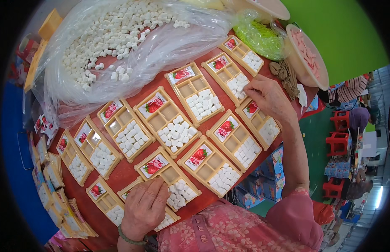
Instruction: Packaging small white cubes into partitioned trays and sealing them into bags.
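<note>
Rows of cream compartment trays (164,86) lie on the red tabletop. Most hold a small strawberry-printed packet (154,105) in one end compartment and white marshmallow-like pieces (177,133) in the largest one. My left hand (145,206), with a green bead bracelet at the wrist, is over a tray in the front row and partly covers it. Its fingers are bent together, tips beside the neighbouring tray's white pieces; anything under them is hidden. My right hand (268,95) hovers at two trays on the right, thumb and fingers pinched; what they may hold cannot be made out.
A large clear plastic bag (170,46) of loose white pieces spreads across the back left. Behind the trays at right sit a green bag (262,35), a bowl (324,80) of pink pieces and a brown cloth (286,77). Stacked filled trays (56,206) stand at far left.
</note>
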### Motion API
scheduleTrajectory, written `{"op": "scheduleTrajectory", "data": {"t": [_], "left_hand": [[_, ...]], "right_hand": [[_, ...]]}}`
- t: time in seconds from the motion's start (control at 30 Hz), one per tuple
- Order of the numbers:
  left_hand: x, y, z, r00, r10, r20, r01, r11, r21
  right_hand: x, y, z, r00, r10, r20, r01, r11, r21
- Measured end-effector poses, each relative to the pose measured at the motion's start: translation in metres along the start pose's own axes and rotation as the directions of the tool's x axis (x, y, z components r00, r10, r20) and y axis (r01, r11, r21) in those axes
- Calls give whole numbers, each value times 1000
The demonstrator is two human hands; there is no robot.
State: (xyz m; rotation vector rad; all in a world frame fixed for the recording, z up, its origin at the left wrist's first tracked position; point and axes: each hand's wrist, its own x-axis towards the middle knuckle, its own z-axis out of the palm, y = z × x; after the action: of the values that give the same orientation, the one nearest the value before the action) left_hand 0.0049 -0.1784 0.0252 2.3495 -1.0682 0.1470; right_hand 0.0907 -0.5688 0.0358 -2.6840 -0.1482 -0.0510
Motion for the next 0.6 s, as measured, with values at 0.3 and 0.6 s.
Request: {"op": "scheduleTrajectory", "data": {"t": [0.3,0.6], "left_hand": [[-1,0,0,1000,0,1,0,1000,-12],[-3,-2,0,1000,4,-2,-5,1000,-15]], "right_hand": [[-4,-14,-4,996,-54,-71,49,997,-67],[-24,-21,18,989,38,141,8,950,-312]]}}
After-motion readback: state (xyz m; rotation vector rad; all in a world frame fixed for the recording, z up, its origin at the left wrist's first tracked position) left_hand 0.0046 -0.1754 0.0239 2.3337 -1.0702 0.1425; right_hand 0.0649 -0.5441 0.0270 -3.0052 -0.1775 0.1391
